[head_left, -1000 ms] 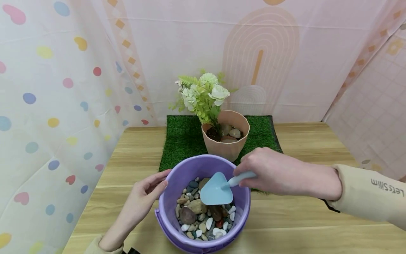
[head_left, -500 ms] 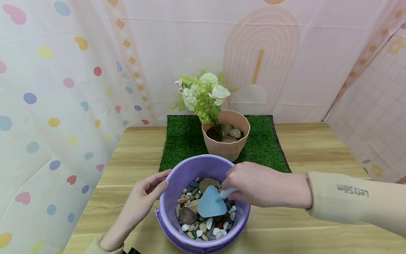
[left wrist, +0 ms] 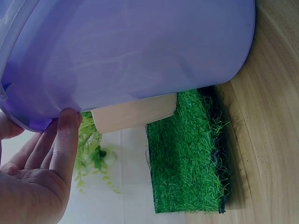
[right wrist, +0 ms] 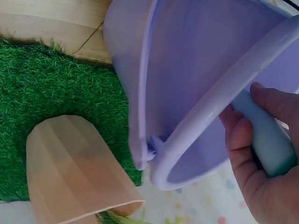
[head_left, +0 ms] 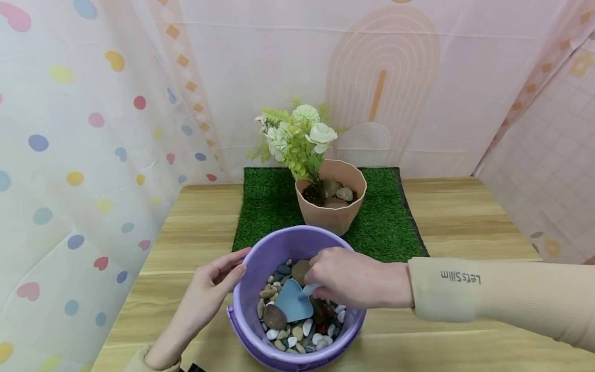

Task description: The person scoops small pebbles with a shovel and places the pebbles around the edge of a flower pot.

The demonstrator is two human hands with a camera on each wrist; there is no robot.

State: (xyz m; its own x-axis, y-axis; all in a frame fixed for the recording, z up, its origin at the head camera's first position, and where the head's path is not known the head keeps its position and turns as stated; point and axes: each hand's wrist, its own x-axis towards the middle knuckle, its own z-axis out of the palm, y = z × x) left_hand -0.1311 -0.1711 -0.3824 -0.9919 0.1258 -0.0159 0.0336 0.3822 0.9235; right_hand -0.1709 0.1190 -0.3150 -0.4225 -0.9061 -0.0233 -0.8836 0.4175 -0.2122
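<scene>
With the right grip curled round the blue scoop, low over the pebbles inside the purple bucket, dip the front edge before pushing under smaller pebbles. With the left grip pinching the bucket, brace against that push.

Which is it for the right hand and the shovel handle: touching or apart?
Touching. The right wrist view shows the right hand curled around the shovel handle.
</scene>
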